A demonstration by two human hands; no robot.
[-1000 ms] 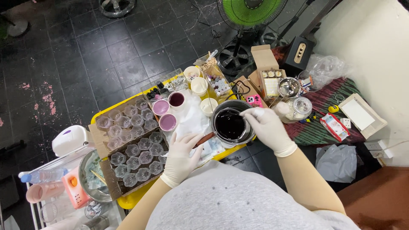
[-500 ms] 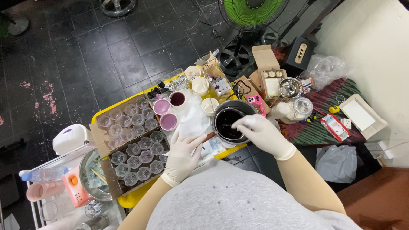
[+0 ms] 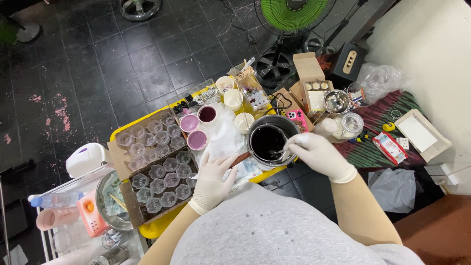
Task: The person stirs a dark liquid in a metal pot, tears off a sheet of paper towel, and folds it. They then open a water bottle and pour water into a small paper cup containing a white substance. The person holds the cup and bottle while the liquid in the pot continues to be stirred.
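On your left, a cardboard tray of clear moulds (image 3: 159,179) — your gloved left hand (image 3: 213,179) lies beside it, fingers spread flat, gripping nothing. Mid-table sits the dark pot (image 3: 271,141) on the yellow table (image 3: 156,226). Your right hand (image 3: 316,153) pinches a spoon (image 3: 280,151) at the pot's rim — tip in the dark liquid.

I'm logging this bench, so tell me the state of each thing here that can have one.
Pot: holds dark liquid.
Right hand: gloved, holding a utensil in the pot.
Left hand: gloved, flat by the pot's handle.
Clear moulds: empty, in cardboard trays.
Two pink cups: filled with purple.
Cardboard box: open.
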